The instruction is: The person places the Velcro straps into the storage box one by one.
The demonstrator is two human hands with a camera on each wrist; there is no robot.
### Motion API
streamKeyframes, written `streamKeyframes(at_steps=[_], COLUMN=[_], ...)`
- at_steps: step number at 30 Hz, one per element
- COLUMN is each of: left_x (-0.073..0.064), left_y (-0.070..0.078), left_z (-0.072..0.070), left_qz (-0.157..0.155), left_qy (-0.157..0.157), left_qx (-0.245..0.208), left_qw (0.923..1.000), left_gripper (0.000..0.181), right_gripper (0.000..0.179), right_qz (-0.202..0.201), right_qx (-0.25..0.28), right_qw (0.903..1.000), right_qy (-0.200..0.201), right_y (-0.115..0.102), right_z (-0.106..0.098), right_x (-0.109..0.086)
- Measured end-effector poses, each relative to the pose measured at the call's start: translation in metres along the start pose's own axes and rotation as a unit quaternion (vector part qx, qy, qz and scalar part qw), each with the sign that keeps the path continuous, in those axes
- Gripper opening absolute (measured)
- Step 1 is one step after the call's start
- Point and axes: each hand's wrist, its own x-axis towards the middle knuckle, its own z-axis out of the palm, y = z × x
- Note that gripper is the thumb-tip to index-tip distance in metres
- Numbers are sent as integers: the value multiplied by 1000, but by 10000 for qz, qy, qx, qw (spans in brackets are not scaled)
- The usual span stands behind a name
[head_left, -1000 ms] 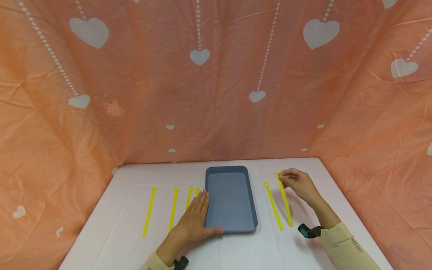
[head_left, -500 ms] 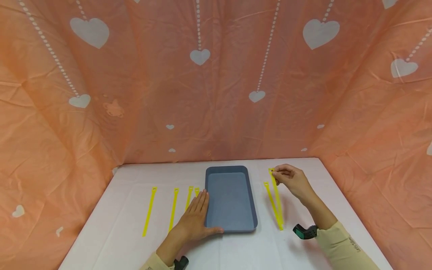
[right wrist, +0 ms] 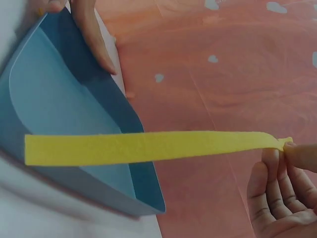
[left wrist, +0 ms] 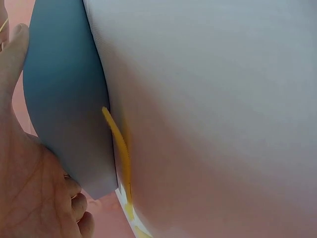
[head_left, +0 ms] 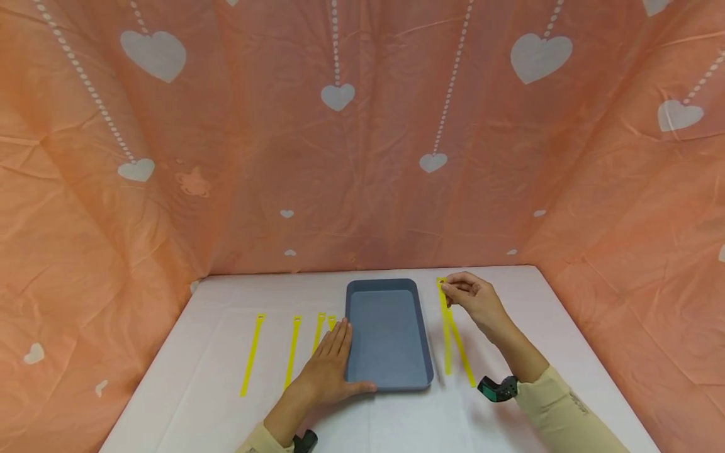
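Observation:
My right hand [head_left: 478, 305] pinches a yellow hook-and-loop cable tie [head_left: 447, 349] by its slotted head, between thumb and fingers. The strip hangs beside the right wall of a blue-grey tray [head_left: 387, 343]; in the right wrist view the held strap [right wrist: 148, 147] stretches across the view in front of the tray. Another yellow tie [head_left: 464, 355] lies on the table just behind it, its upper end covered. My left hand [head_left: 325, 371] rests against the tray's left side, fingers straight, thumb along the front edge.
Several yellow ties [head_left: 252, 355] lie left of the tray on the white table [head_left: 187, 377], some partly hidden by the left hand. An orange curtain [head_left: 362, 189] with pale hearts encloses the back and sides. A dark device [head_left: 498, 390] is strapped to the right wrist.
My right hand has carried the held tie leftward and slightly away from me, past the tie lying on the table, towards the tray. The left hand and tray have stayed put.

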Motion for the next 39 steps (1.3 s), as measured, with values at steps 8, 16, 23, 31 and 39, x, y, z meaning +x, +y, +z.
streamKeyframes(at_steps=[8,16,23,31,39], left_x=[1,1,0,2,5], left_y=[0,1,3,-2,-8], left_z=[1,-1,-2,4,12], left_qz=[-74,13,25,71,84], left_qy=[-55,16,-2,127,222], left_qx=[-1,-71,35,-34,-61], left_qw=[10000,10000,10000,9999,9997], left_gripper=[135,136,134,136,138], right_gripper=[30,26,22,21,22], right_qz=[38,257,308,404,527], right_qx=[190,461,690,723,794], right_qw=[9998,9985,9970,9964,9951], right_qy=[-95,-128,-137,-197,-253], right_y=[0,2,8,16,25], right_z=[16,32,46,60,78], right_x=[6,12,17,23,29])
